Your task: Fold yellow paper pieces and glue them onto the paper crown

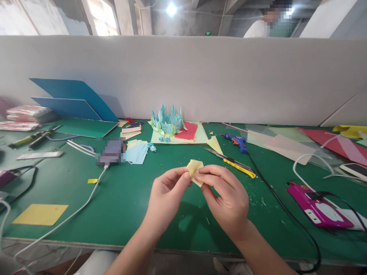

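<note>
Both hands meet over the middle of the green table, pinching a small folded piece of yellow paper. My left hand grips its left edge between thumb and forefinger. On the other side, my right hand holds the paper with thumb and fingertips, covering part of it. Beyond the hands stands a blue and green folded-paper flower on pale sheets. A yellow utility knife with its blade out lies just past my right hand. Behind it rests a blue glue gun.
A phone with a white cable and light-blue paper sheets lie left of centre. A yellow sheet is at the near left. On the right sits a magenta power strip. A white partition borders the back; a person is beyond it.
</note>
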Action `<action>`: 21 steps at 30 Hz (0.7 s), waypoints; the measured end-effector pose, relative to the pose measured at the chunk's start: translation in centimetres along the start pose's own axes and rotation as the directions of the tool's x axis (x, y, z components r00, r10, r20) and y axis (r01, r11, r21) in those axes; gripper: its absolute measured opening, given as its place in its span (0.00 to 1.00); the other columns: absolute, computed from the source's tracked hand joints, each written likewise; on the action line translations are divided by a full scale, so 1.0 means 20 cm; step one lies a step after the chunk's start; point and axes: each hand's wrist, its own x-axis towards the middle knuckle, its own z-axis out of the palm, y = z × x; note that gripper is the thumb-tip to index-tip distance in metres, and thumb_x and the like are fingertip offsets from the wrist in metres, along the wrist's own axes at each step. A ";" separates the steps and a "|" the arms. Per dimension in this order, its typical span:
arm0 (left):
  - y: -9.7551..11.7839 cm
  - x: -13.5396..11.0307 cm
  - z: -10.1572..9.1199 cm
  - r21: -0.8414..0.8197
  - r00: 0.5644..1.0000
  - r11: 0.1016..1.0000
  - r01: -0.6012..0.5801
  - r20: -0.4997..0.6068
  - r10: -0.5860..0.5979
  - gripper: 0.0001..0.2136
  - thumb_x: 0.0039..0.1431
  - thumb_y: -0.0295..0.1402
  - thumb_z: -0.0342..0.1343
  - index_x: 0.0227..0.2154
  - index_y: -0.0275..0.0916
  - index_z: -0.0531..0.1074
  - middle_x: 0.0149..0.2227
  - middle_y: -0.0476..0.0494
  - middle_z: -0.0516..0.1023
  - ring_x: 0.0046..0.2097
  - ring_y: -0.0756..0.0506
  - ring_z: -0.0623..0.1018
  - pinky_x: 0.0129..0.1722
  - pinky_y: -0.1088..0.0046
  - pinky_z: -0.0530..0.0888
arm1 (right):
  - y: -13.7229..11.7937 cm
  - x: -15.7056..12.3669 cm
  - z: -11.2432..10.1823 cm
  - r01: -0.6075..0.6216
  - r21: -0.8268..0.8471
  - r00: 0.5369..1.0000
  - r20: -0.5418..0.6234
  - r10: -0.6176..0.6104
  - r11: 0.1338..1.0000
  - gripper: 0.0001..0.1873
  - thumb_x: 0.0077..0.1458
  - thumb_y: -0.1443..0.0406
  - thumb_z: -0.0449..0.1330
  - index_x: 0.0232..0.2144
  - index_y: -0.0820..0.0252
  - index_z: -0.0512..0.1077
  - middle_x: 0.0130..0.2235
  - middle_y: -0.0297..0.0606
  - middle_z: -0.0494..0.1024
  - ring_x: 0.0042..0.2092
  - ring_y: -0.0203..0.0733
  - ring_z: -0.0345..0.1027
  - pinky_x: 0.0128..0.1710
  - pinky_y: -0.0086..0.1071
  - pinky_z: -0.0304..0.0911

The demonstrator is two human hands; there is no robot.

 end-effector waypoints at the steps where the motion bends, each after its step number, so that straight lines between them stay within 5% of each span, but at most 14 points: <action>1: 0.00 0.00 0.00 -0.025 1.000 1.000 0.007 0.020 -0.006 0.10 0.46 0.39 0.64 0.29 0.37 0.79 0.28 0.46 0.80 0.32 0.49 0.75 0.38 0.74 0.73 | 0.00 0.00 0.00 0.011 -0.020 1.000 -0.004 -0.011 1.000 0.12 0.55 0.76 0.57 0.34 0.55 0.75 0.34 0.39 0.79 0.36 0.40 0.75 0.36 0.33 0.72; 10: 0.00 0.01 -0.01 -0.107 0.998 0.994 0.009 -0.055 -0.015 0.09 0.44 0.37 0.67 0.24 0.36 0.78 0.25 0.49 0.80 0.28 0.52 0.75 0.31 0.78 0.73 | -0.01 -0.01 0.00 0.097 0.030 0.993 0.072 -0.098 0.995 0.11 0.57 0.74 0.59 0.40 0.56 0.74 0.39 0.42 0.80 0.41 0.40 0.75 0.41 0.33 0.73; 21: 0.02 -0.01 0.03 -0.149 0.997 0.989 -0.019 -0.077 0.008 0.09 0.38 0.34 0.70 0.22 0.36 0.79 0.20 0.51 0.79 0.23 0.55 0.75 0.26 0.84 0.73 | -0.02 0.01 0.00 -0.170 0.090 0.985 -0.010 0.172 0.981 0.04 0.55 0.67 0.62 0.28 0.56 0.73 0.32 0.37 0.73 0.35 0.39 0.71 0.36 0.34 0.70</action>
